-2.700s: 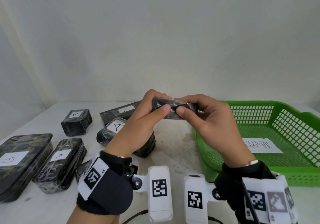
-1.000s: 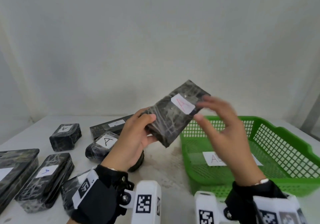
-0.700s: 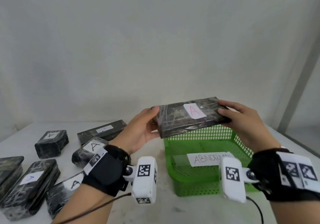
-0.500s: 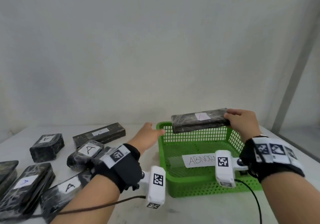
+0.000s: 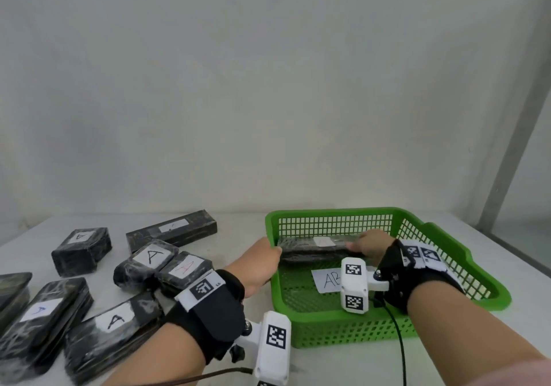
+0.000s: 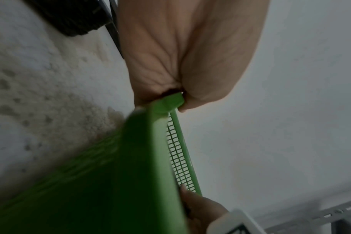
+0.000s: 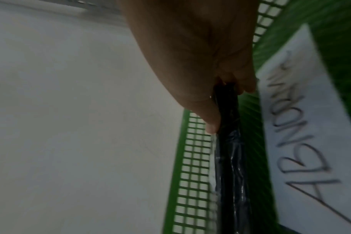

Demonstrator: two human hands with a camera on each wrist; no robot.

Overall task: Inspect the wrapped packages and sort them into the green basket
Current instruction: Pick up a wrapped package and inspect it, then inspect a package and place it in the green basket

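A flat black wrapped package (image 5: 316, 247) with a white label lies low inside the green basket (image 5: 447, 242), near its far wall. My right hand (image 5: 368, 244) pinches the package's right end, thumb on one face and fingers on the other (image 7: 229, 101). My left hand (image 5: 259, 262) grips the basket's left rim (image 6: 170, 101) between thumb and fingers. A paper sheet marked ABNORMAL (image 7: 309, 134) lies on the basket floor, partly hidden by my right wrist camera in the head view.
Several black wrapped packages with white A labels lie on the white table at the left, among them a long bar (image 5: 171, 230), a small block (image 5: 81, 250) and a red-lettered one (image 5: 185, 269). A grey wall stands behind.
The package was turned and inspected in both hands, then carried right and lowered into the basket by my right hand alone. My left hand let go of it and took the basket's rim.
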